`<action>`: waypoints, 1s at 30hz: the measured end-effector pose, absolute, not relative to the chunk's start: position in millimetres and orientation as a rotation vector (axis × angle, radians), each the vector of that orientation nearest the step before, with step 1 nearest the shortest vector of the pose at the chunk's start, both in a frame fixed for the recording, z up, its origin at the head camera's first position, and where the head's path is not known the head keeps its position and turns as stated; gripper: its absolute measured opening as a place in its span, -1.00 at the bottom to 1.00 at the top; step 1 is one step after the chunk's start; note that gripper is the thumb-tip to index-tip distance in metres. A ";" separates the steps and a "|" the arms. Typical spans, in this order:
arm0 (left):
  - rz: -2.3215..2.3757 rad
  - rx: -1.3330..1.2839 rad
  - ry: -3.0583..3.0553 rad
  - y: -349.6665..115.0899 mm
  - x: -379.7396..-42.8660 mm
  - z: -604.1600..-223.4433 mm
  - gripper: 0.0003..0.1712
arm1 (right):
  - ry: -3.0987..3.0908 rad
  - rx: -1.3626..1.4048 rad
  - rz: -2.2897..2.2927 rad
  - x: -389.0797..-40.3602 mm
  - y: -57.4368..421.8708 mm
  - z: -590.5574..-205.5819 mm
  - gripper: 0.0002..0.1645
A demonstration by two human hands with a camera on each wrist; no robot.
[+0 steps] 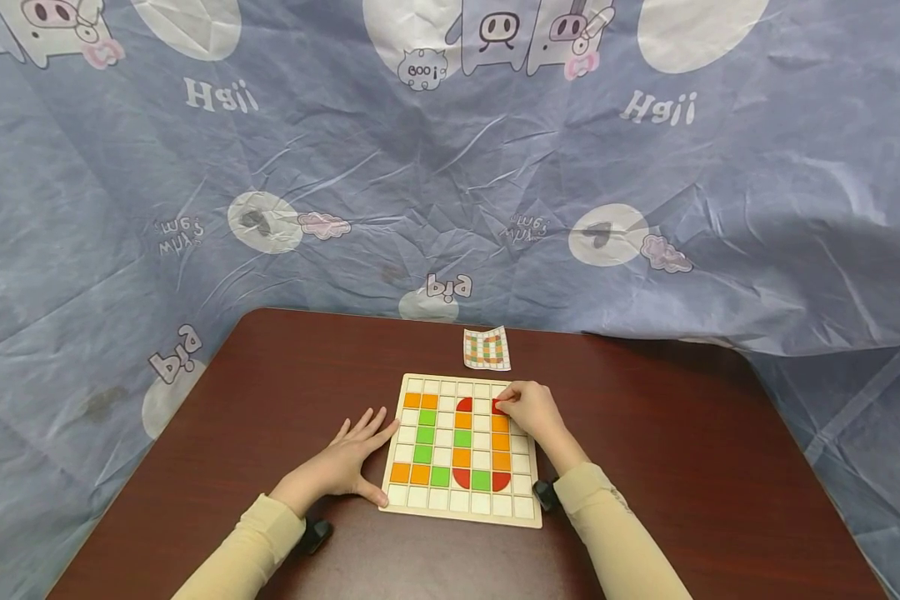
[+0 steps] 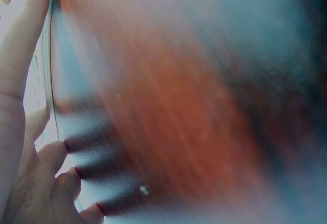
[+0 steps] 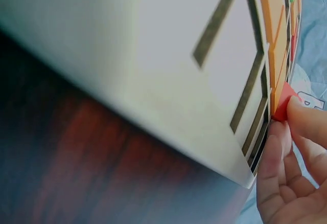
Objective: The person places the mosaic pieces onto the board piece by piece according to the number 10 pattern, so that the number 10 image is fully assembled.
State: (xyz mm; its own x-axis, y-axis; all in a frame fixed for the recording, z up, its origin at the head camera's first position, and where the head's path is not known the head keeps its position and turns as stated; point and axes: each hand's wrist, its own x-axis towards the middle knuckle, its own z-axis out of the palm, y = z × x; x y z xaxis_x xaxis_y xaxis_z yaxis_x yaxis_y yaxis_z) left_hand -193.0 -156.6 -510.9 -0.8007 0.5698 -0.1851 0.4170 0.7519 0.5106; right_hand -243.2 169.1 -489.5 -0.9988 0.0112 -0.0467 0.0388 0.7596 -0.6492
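A square pale wooden grid board [image 1: 460, 501] lies on the table with orange, green and red tiles in its cells. My right hand [image 1: 537, 412] pinches a red tile [image 3: 281, 103] between thumb and fingers, over the board's upper right part, directly above a column of orange tiles [image 1: 500, 442]. That tile is partly hidden by the fingertips in the head view. With fingers spread, my left hand [image 1: 340, 463] rests at the board's left edge, its thumb by the lower left corner. Another red tile [image 1: 464, 405], rounded on one side, sits two columns to the left.
Behind the board lies a small printed card [image 1: 487, 348] with a coloured grid pattern. The dark brown table [image 1: 645, 433] extends on both sides, and a blue-grey printed cloth [image 1: 420, 167] hangs behind it. Each wrist wears a small black camera.
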 end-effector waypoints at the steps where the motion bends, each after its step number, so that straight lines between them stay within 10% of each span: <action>1: 0.650 0.762 2.621 -156.4 -192.9 -510.7 0.43 | 2.912 0.050 -1.067 -243.3 168.7 -489.6 -0.93; 30: 0.663 0.767 2.628 -156.8 -192.8 -511.7 0.44 | 2.822 -0.041 -1.171 -182.3 241.8 -449.7 -0.80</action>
